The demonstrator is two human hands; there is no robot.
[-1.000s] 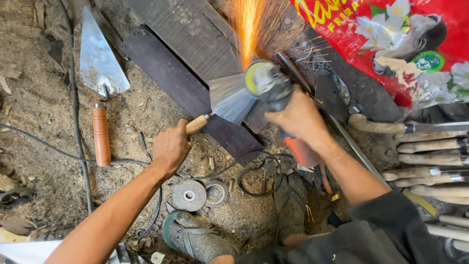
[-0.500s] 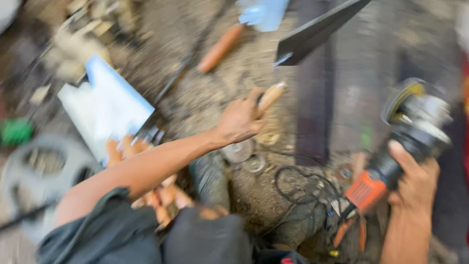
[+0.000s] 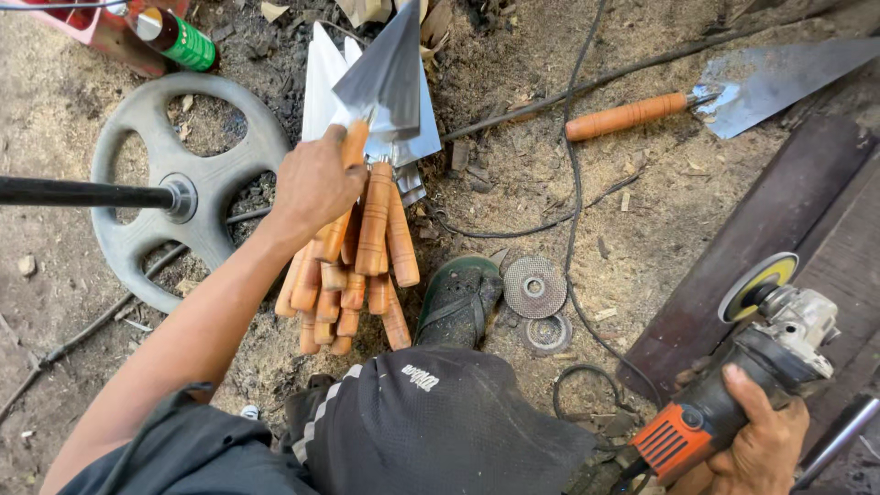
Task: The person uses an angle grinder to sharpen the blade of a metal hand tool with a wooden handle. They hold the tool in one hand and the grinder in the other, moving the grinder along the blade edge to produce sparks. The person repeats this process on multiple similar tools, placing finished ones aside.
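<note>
Above the heap of finished trowels [image 3: 353,266] on the dirt floor, the left hand [image 3: 316,183] is gripping a stiff, sharp-edged trowel [image 3: 380,78] by its wooden handle, while the right hand [image 3: 756,440] is clenching the heavy grinder [image 3: 733,385].

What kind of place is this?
Probably a small outdoor metal workshop on a dirt floor. The right hand grips an angle grinder, the left hand lays a trowel on a pile of trowels, and spare discs lie nearby.
</note>
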